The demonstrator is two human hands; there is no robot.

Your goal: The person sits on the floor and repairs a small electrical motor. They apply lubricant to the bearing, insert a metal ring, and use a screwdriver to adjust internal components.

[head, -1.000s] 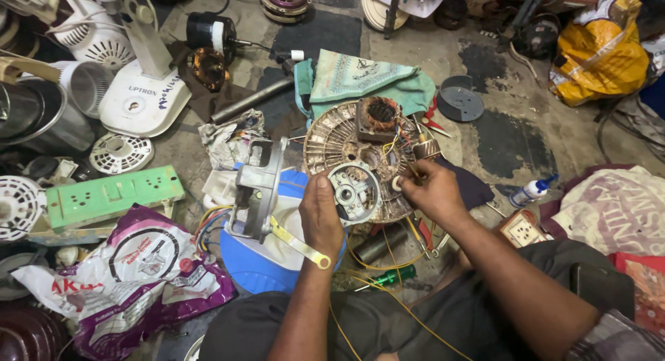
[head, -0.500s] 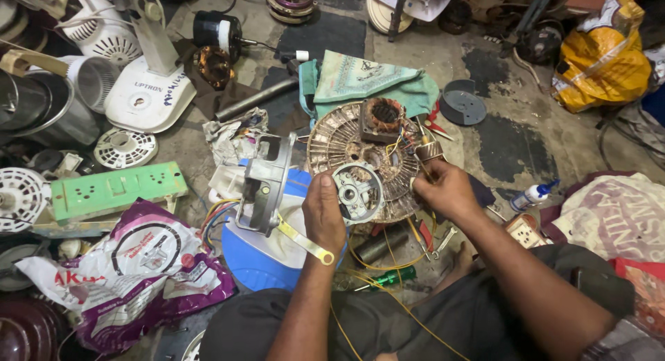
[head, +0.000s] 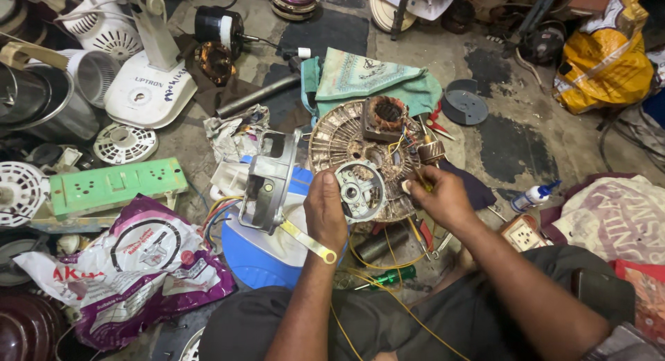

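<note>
Left hand: we see our left hand just left of centre, fingers closed around the rim of a small round metal end cover, gripping it.
Right hand: our right hand sits just right of centre, fingertips pinched shut on something small at the cover's right edge; we cannot tell what it is.
End cover: held at the middle of the frame, between both hands, in front of the round ribbed motor housing.
Motor housing: lies on the floor just above the hands, with a copper-wound coil on its upper right part.
Yellow wires: yellow wires trail from the housing down past our lap.
Left of the hands: a grey metal bracket rests on a blue round lid.
Far left: a green socket strip and a purple printed bag.
Above: a green folded cloth touches the housing's top edge.
Right: a small white glue bottle lies on the floor.
</note>
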